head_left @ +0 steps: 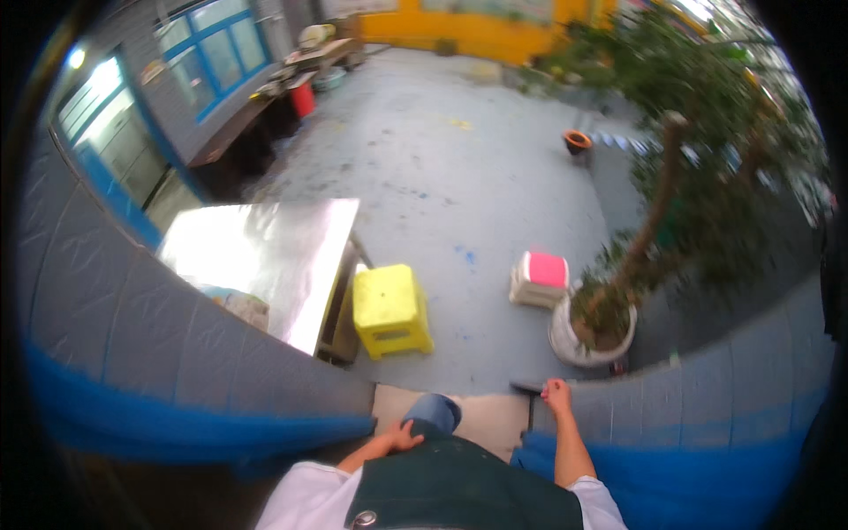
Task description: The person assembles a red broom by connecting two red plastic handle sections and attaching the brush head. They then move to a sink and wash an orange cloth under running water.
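Observation:
My left hand [405, 438] is low in front of my body, beside the dark green apron [442, 481]. Its fingers are slightly apart, and I see nothing in it. Further right, my right hand [556, 395] is raised by the doorway's grey wall, with the fingers curled in; a reddish spot shows at the fingertips, too blurred to name. Just left of that hand is a dark flat piece [527, 386] at the wall's edge; whether they touch I cannot tell. One jeans leg [435, 411] stretches forward over a pale threshold [490, 415].
Ahead left, a yellow plastic stool [389, 300] stands beside a shiny metal table [300, 256]. A pink-topped stool [541, 278] is next to a tree in a white pot [563, 340]. Further off are an orange-rimmed pot [577, 141], a red bucket [303, 99] and a grey floor [477, 203].

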`<state>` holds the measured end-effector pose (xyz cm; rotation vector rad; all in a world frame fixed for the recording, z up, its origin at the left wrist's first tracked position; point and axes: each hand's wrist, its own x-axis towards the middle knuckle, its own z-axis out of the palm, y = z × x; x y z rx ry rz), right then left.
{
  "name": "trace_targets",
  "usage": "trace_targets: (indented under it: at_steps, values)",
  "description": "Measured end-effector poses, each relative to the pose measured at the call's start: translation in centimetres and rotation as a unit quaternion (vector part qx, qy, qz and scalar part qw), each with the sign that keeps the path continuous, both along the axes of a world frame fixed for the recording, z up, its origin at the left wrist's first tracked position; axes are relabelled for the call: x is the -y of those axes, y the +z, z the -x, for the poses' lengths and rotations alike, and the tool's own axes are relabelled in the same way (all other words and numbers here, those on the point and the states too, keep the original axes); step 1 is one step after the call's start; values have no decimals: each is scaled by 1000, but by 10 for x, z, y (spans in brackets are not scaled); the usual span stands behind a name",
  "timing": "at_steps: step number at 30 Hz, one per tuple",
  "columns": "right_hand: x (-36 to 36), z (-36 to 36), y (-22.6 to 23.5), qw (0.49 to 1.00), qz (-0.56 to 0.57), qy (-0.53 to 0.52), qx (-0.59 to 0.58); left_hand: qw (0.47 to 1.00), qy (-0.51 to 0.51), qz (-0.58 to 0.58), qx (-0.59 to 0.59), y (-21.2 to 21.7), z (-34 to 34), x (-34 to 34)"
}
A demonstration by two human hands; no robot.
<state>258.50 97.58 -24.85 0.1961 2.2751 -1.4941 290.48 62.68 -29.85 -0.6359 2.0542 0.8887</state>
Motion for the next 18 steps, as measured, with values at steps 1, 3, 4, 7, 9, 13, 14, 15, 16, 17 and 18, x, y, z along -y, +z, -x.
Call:
trace_targets:
  at_steps: [1,3,4,7,9,13,14,15,16,17,18]
  values:
    - [37,53,11,999,53,-1,6,996,62,-50,-32,-26,5,6]
    - [109,137,31,995,85,46,-33,993,-65,-93,-42,-80,29,29]
    - [140,164,36,989,122,64,-49,992,-67,-81,-69,-104,47,48]
    - [232,217,39,974,198,113,0,976,-58,-172,-117,-141,142,134]
    - [277,229,43,968,159,189,41,992,-59,-111,-26,-131,246,179]
    - [325,252,81,935,173,275,143,986,-106,0,-130,-50,396,241]
    - [330,266,100,935,120,317,103,981,-88,17,-171,-23,423,256]
    - [335,285,118,926,85,363,65,978,-76,43,-190,5,447,272]
    - [347,308,131,904,84,419,7,970,-40,-23,-239,33,471,290]
    - [355,332,142,898,56,435,39,959,-9,-83,-272,58,492,305]
    - [364,358,151,883,57,462,56,940,25,-145,-307,83,511,321]
